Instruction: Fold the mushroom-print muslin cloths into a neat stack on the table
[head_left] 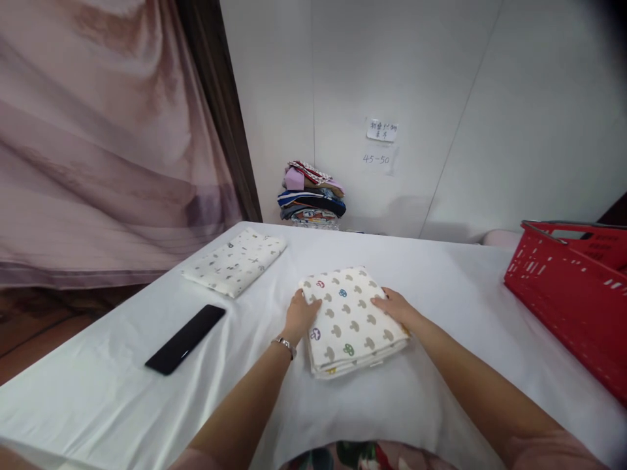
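Floral clothing [362, 457] bottom center, folded cloth [350, 320] mid-frame, smack between left hand [300, 316] and right hand [400, 309], both gripping edges, thumbs on top.

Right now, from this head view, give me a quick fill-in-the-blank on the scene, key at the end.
1. The left hand and right hand hold opposite sides of the folded cloth, which is printed with ____ shapes.
2. The metallic band sits on the person's ____ wrist.
3. The basket at the right edge of the picture is coloured ____.
4. The lower wall note reads ____.

Missing words: mushroom; left; red; 45-50
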### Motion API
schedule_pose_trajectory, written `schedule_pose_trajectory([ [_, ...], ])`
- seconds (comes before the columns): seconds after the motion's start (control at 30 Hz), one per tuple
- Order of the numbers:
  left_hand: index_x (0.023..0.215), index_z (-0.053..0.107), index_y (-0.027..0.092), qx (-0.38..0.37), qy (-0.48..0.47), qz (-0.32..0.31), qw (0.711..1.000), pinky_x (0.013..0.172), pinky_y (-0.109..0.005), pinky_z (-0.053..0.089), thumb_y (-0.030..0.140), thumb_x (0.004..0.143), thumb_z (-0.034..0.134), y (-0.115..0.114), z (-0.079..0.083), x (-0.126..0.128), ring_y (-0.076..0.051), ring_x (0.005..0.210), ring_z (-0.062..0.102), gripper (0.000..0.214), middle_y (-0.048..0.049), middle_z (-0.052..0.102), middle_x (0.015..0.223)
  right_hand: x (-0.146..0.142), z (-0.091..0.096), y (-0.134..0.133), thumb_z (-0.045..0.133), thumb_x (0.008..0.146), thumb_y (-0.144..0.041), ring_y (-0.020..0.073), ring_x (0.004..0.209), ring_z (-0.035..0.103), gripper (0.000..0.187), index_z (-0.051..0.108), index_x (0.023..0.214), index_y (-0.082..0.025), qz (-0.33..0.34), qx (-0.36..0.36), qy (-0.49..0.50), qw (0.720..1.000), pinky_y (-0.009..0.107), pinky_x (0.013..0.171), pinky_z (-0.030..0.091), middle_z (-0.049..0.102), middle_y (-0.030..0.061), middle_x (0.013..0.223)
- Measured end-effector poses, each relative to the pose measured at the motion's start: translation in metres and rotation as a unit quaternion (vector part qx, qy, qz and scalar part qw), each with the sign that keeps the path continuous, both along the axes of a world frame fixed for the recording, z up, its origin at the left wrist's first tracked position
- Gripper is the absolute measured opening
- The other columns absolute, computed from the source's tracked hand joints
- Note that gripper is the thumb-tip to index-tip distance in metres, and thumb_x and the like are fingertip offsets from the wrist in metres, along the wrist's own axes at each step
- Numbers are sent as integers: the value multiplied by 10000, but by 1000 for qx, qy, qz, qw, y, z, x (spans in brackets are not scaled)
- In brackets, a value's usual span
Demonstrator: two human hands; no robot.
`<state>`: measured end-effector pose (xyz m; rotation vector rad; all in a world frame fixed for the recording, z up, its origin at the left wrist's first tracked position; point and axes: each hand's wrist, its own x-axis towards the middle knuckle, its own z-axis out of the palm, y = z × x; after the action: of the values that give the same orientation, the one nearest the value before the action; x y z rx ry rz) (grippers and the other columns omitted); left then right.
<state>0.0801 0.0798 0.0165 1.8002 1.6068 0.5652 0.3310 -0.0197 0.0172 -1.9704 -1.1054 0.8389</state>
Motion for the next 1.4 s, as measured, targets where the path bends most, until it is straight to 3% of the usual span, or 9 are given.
schedule_pose_trajectory([
  [0.13, 1331, 341, 140, 25, -45, 19, 999, 829, -265, 437, 296, 769, 591, 36, 5, -1, -198, 1049, 586, 635, -133, 586, 1205, -24, -5, 7, 588, 735, -407, 222, 869, 641, 421, 586, 1093, -184, -1, 57, 61, 997, 327, 733, 509, 679, 66, 1001],
  [0.3, 1321, 381, 177, -36, -17, 8, 999, 801, -248, 451, 378, 750, 630, 62, 14, -19, -198, 1035, 594, 655, -122, 561, 1247, -27, -16, 12, 619, 723, -495, 217, 830, 651, 653, 461, 1280, -193, 16, 51, 85, 995, 333, 706, 521, 656, 101, 1055],
  [0.43, 1341, 366, 180, -45, 4, -13, 999, 785, -298, 460, 531, 731, 603, 42, 13, -29, -251, 1040, 590, 743, -140, 540, 1271, -7, -14, 33, 562, 756, -548, 211, 789, 657, 799, 300, 1400, -153, -17, 11, 70, 997, 315, 662, 518, 628, 145, 1104],
  [0.63, 1338, 375, 180, -32, 32, -8, 999, 859, -323, 429, 504, 721, 623, 8, 14, -40, -273, 1101, 554, 739, -143, 554, 1254, 0, -4, 85, 609, 727, -479, 225, 893, 637, 778, 341, 1380, -153, -67, 23, 76, 995, 315, 685, 519, 584, 163, 1194],
  [0.87, 1298, 441, 199, -11, 12, -26, 1000, 863, -307, 433, 348, 733, 639, 4, 12, -43, -240, 1052, 575, 617, -107, 597, 1193, 0, -7, 107, 618, 723, -342, 206, 954, 623, 765, 312, 1397, -154, -70, 78, 44, 994, 274, 780, 505, 585, 118, 1195],
  [1.0, 1242, 500, 211, -14, -17, -19, 1000, 832, -288, 453, 332, 734, 649, 8, 11, -35, -217, 998, 594, 543, -84, 606, 1176, 10, -9, 109, 604, 735, -366, 264, 1016, 589, 690, 398, 1347, -121, -86, 63, -47, 993, 363, 895, 452, 601, 141, 1155],
  [1.1, 1236, 510, 208, -11, -34, -30, 999, 808, -255, 463, 340, 743, 648, 5, 8, -40, -189, 970, 596, 529, -69, 600, 1175, 13, -10, 97, 565, 765, -381, 285, 1084, 545, 583, 472, 1290, -145, -33, 55, -98, 993, 410, 946, 405, 587, 135, 1188],
  [1.2, 1225, 524, 223, 15, -59, -22, 998, 769, -238, 480, 369, 774, 615, -8, 5, -58, -152, 882, 607, 483, -45, 610, 1129, 10, -13, 61, 521, 791, -352, 279, 1165, 484, 479, 529, 1231, -164, 41, 139, -203, 968, 416, 967, 389, 536, 121, 1268],
  [1.4, 1070, 629, 249, 198, -47, -137, 969, 841, -317, 484, 382, 846, 525, -48, 8, -84, -195, 1049, 543, 281, -51, 592, 1169, -19, -13, -35, 468, 866, -361, 259, 1134, 519, 280, 640, 1056, -248, 178, 277, -239, 914, 454, 924, 437, 626, 62, 1149],
])
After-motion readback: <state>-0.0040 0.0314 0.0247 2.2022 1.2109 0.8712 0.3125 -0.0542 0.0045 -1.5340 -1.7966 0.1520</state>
